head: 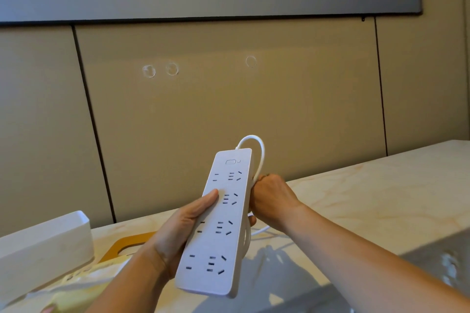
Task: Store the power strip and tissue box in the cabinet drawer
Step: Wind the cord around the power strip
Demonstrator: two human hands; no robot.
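A long white power strip (221, 223) with several sockets is held up above the marble countertop, its switch end pointing away from me. My left hand (178, 231) grips its left edge, thumb lying across the face and fingers curled round behind. My right hand (269, 198) sits at the strip's right side, fingers curled round the white cable (258, 150), which loops out of the far end and runs down behind the strip. A yellow and white tissue pack (84, 284) lies on the counter at the lower left. No drawer is in view.
A white rectangular box (45, 244) stands at the left on the countertop (368, 198). An orange-brown board with a handle cut-out (127, 244) lies beside it. Beige wall panels rise behind, with a dark screen above. A grey patch covers the counter's near right.
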